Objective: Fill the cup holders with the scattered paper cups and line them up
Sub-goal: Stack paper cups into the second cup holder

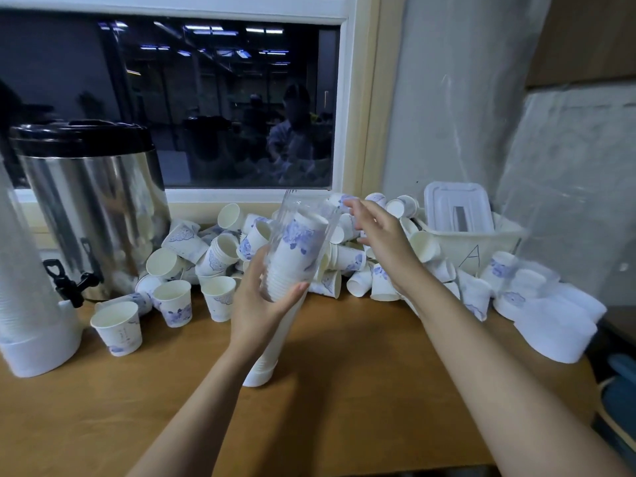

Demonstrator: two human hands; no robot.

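My left hand [261, 304] grips a clear tube-shaped cup holder [299, 242], tilted, with its white base [260, 371] standing on the wooden table [344, 390]. A stack of white paper cups with blue flower print fills the tube almost to its open top. My right hand [382, 232] hovers just right of the tube's mouth, fingers relaxed and holding nothing. Behind both hands lies a heap of scattered paper cups [220, 249], some upright, most on their sides. A filled cup holder [31, 304] stands at the far left. Two more holders [557, 315] lie at the right.
A steel drinks urn [93, 208] with a black lid and tap stands at the back left, below a dark window [172, 98]. A white basket [475, 242] holding a lidded plastic box sits at the back right. A plastic-wrapped panel leans against the right wall.
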